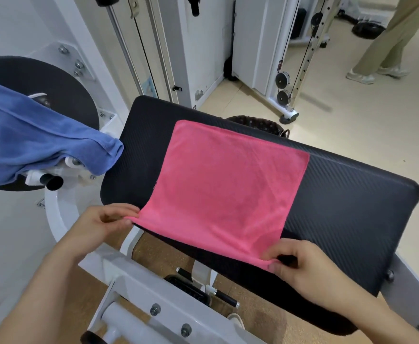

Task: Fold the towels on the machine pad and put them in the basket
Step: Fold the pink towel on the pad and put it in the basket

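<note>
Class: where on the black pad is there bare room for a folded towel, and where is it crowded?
Widest: the pad right of the pink towel, to its right edge. A narrower strip lies left of it, beside the blue towel. Crowded: the near edge, where left hand and right hand pinch the towel's corners.

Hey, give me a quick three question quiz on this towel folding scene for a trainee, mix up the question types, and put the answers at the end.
1. True or false: the left hand and the right hand each pinch a near corner of the pink towel.
2. Where is the blue towel? A) on the floor B) draped over the machine left of the pad C) under the pink towel
3. Fill in: the woven ____ shows partly behind the pad's far edge.
Key: 1 true; 2 B; 3 basket.
</note>
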A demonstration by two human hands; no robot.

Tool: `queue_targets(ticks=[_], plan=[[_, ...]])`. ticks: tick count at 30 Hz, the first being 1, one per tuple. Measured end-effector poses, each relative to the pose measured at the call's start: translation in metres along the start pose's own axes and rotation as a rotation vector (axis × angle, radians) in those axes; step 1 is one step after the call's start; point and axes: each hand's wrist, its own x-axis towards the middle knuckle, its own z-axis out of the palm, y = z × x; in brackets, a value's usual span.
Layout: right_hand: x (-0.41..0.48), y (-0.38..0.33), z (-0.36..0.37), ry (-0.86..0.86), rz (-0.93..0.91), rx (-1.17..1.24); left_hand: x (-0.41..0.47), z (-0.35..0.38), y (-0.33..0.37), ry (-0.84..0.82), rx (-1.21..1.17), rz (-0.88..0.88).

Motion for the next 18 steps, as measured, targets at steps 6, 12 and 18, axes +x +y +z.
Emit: queue_targets(ticks=[6,12,18], plan=[[0.015,-0.027,-0.040,0.227,0.170,0.565,0.039,-0.008,0.053,0.090,-0.109,0.132],[0.049,-0.039,-0.077,0.538,0.136,0.489,0.100,0.017,0.105,0.223,-0.167,0.171],[0.087,-0.034,-0.094,0.727,0.129,0.106,0.152,0.032,0.121,0.315,-0.075,0.265]])
